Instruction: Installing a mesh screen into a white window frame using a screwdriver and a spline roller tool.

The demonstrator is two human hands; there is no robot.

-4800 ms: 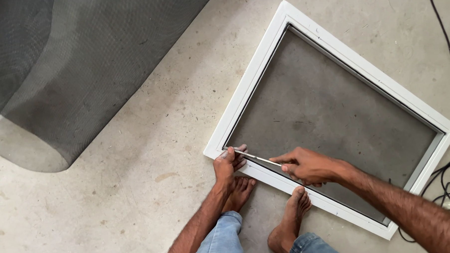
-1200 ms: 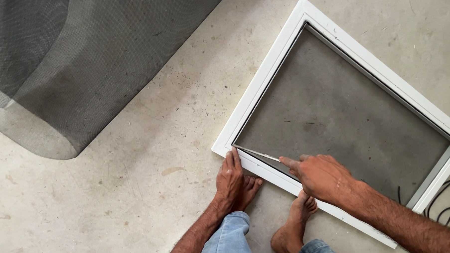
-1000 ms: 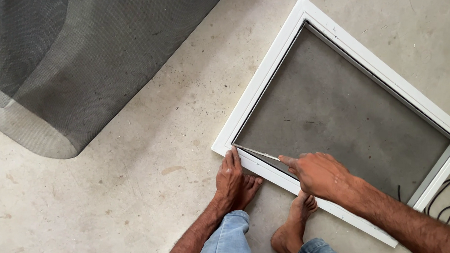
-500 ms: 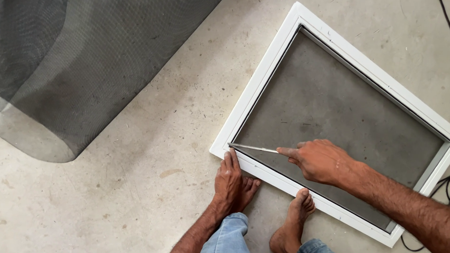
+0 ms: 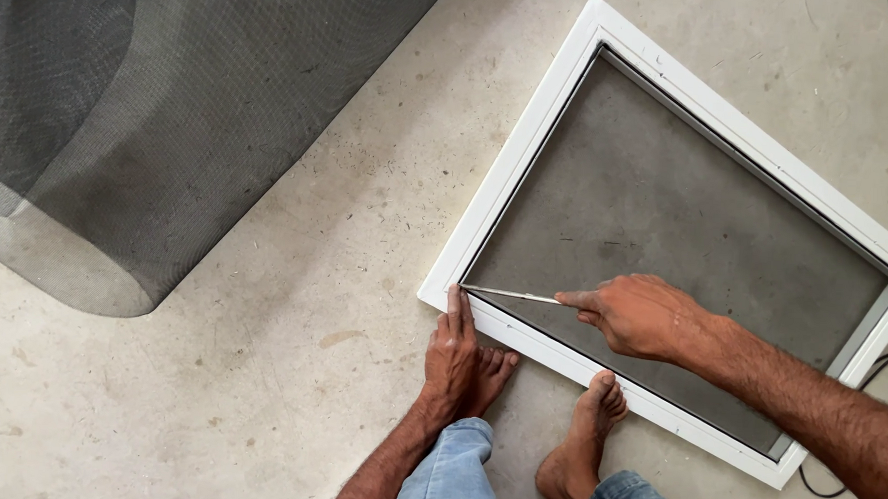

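The right hand (image 5: pixel 643 316) pinches a thin pale strip (image 5: pixel 509 294) that runs toward nine o'clock to the near corner of the white screen frame (image 5: pixel 526 154) on the concrete floor (image 5: pixel 296 274); the left hand (image 5: pixel 452 353) lies flat, fingers extended, fingertips pressing that corner; a grey mesh roll (image 5: pixel 143 121) lies well apart at ten o'clock.
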